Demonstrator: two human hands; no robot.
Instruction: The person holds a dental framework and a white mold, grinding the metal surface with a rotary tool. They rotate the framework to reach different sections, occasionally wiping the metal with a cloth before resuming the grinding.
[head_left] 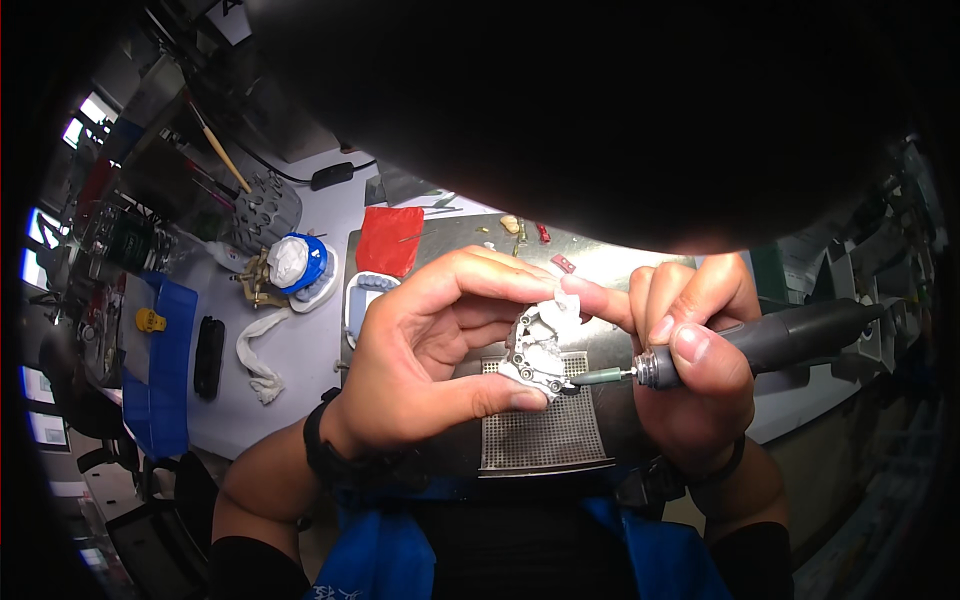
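Note:
My left hand (405,375) grips a small, curved dental piece (540,355), whitish-grey with several ring-like holes along its edge. The thumb presses its lower end, while the fingers reach over its upper end. In my right hand (700,345) is a dark rotary handpiece (800,340), pointing left. A slim green bit (602,376) extends from its metal collar, its dark tip at the lower end of the dental piece. One outstretched right finger reaches the piece's upper end. Whether the bit is spinning cannot be made out.
A metal mesh grate (545,440) lies below my hands. To the left are a red sheet (388,240), a plaster model with a blue band (308,262), a crumpled tissue (258,355), a blue tray (160,400) and a tool holder (270,210). A dark shape covers the top.

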